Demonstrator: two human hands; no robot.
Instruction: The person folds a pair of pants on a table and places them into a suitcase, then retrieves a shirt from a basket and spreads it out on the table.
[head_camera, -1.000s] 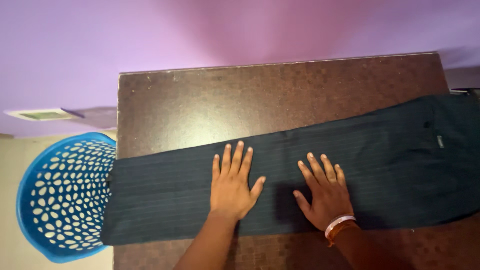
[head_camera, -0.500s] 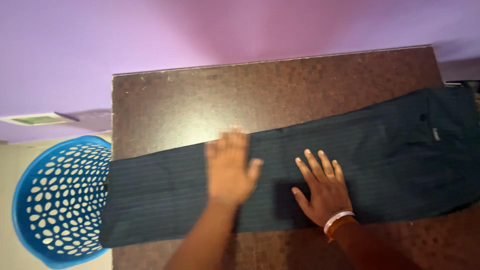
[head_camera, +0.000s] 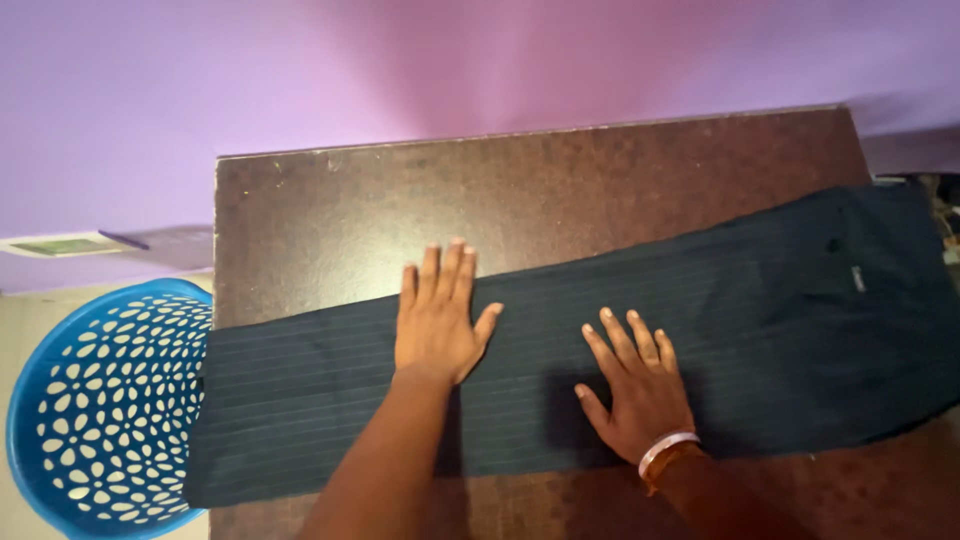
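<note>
Trousers (head_camera: 700, 330): the waist end runs off the right edge of the frame; the strips under both palms are covered.
Small tag (head_camera: 858, 279): too small to make out.
Basket (head_camera: 100, 400): blue, perforated, cut off at the lower left corner and left edge.
Tabletop (head_camera: 500, 200): near edge lost below the bottom of the frame.
Forearms: both leave the frame at the bottom.
Object at right edge, upper right: only a sliver shows, unidentifiable.

Trousers (head_camera: 700, 330) lie across the table (head_camera: 560, 190), left to right. Both hands rest flat on them: left hand (head_camera: 437, 320) farther, right hand (head_camera: 640, 390) nearer (fingers spread). A basket (head_camera: 100, 400) stands left of the table.
</note>
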